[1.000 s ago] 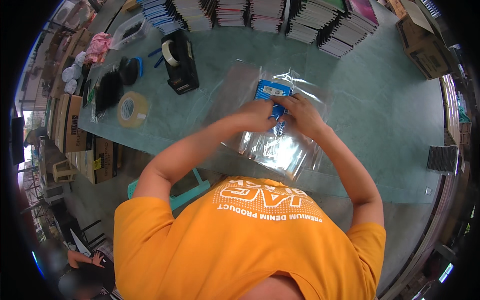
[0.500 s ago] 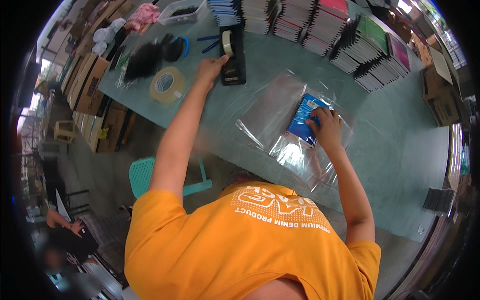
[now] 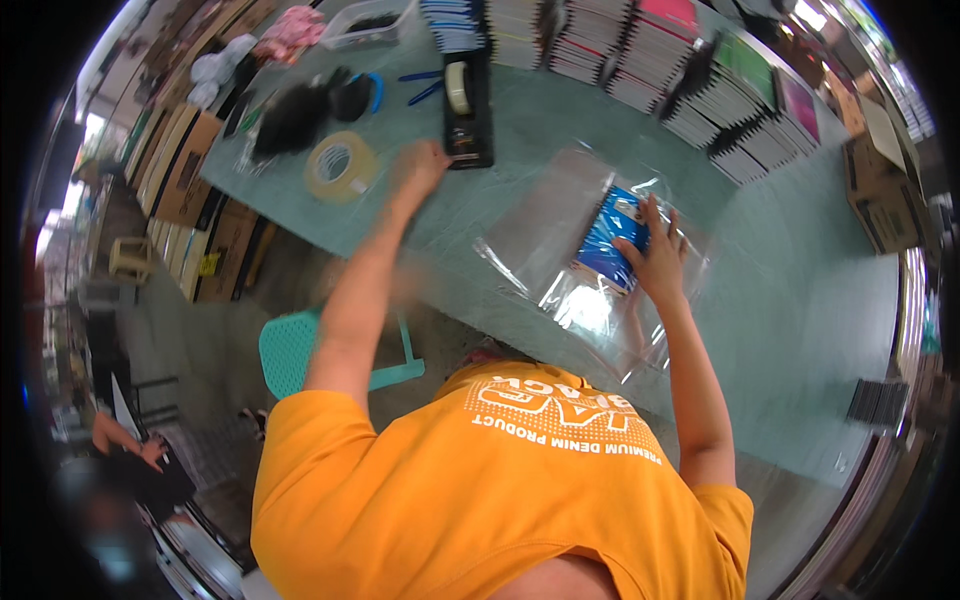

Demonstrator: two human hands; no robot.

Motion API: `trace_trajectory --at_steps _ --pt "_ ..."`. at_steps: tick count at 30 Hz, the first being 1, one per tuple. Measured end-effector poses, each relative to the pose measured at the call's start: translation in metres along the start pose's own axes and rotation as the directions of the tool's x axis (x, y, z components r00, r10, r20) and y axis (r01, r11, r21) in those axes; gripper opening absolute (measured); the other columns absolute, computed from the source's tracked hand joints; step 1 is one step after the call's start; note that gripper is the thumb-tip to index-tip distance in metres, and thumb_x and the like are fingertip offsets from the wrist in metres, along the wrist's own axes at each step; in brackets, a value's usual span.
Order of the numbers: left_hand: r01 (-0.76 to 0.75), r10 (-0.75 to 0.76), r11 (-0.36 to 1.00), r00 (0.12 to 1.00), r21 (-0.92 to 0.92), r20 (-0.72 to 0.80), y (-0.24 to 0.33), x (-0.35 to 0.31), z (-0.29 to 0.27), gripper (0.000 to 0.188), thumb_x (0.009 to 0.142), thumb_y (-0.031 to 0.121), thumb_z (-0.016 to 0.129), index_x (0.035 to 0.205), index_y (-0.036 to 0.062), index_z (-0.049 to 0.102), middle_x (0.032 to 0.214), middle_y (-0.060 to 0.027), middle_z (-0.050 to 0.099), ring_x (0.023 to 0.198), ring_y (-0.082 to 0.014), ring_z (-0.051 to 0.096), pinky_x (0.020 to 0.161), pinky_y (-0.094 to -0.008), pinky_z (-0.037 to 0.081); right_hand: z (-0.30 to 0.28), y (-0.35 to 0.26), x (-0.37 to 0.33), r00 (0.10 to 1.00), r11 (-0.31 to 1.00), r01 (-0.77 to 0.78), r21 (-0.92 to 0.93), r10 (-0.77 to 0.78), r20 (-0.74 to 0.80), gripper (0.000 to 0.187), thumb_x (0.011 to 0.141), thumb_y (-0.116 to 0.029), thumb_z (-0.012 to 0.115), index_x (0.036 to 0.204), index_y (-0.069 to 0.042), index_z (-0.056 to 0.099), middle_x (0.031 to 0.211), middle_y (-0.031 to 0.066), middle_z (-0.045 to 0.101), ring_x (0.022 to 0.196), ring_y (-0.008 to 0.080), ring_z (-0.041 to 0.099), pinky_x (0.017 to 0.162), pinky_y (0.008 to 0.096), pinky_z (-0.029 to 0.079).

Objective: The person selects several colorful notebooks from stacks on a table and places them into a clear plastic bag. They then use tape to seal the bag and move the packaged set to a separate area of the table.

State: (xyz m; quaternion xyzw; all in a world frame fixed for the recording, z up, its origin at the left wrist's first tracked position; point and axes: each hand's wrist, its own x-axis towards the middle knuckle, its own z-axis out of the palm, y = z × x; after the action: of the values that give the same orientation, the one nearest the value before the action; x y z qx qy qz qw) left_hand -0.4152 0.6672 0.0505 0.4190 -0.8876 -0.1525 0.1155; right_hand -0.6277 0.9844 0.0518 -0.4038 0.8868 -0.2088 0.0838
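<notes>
A blue spiral notebook (image 3: 608, 240) lies tilted on a clear plastic sheet (image 3: 545, 225), and glossy film seems to cover it. My right hand (image 3: 657, 255) rests on the notebook's right side with fingers spread, holding it against the table. Beside the near end of a black tape dispenser (image 3: 472, 135) is my left hand (image 3: 422, 168), its fingers pinched together. Whatever is between those fingertips is too small and blurred to make out. A roll of tape (image 3: 457, 88) sits in the dispenser.
Stacks of spiral notebooks (image 3: 590, 45) line the table's far side. To the left lie a wide tape roll (image 3: 340, 167), black bristly material (image 3: 290, 125) and blue pens (image 3: 425, 92). A cardboard box (image 3: 880, 190) stands right; a teal stool (image 3: 290, 350) is below the table edge.
My left hand has drawn back from the dispenser's tape roll, toward me. My right hand's fingers have straightened and spread over the notebook.
</notes>
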Motion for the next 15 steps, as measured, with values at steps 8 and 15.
trace_trajectory --at_steps 8,15 --pt "-0.455 0.665 0.746 0.538 -0.485 0.519 0.194 -0.002 0.009 0.029 0.082 0.031 0.059 0.089 0.0033 0.065 0.086 -0.0188 0.064 0.078 -0.0307 0.061 0.067 -0.037 0.046 0.002 0.003 0.0 0.998 0.993 -0.069 0.096 0.067 0.018 0.092 0.071 -0.048 0.068 0.144 -0.022 0.019 0.137 -0.002 0.043 0.136 0.0359 0.016 0.106 0.0585 0.012" --pt "-0.629 0.608 0.763 0.618 -0.152 0.499 0.24 -0.001 0.052 0.045 0.069 0.045 0.07 0.084 0.0027 0.067 0.074 -0.019 0.064 0.071 -0.0294 0.063 0.064 -0.038 0.048 0.004 0.006 -0.002 0.998 0.989 -0.043 0.143 0.05 -0.049 0.092 0.07 -0.043 0.071 0.143 -0.019 0.02 0.134 0.0074 0.045 0.134 0.0372 0.021 0.104 0.0563 0.019"
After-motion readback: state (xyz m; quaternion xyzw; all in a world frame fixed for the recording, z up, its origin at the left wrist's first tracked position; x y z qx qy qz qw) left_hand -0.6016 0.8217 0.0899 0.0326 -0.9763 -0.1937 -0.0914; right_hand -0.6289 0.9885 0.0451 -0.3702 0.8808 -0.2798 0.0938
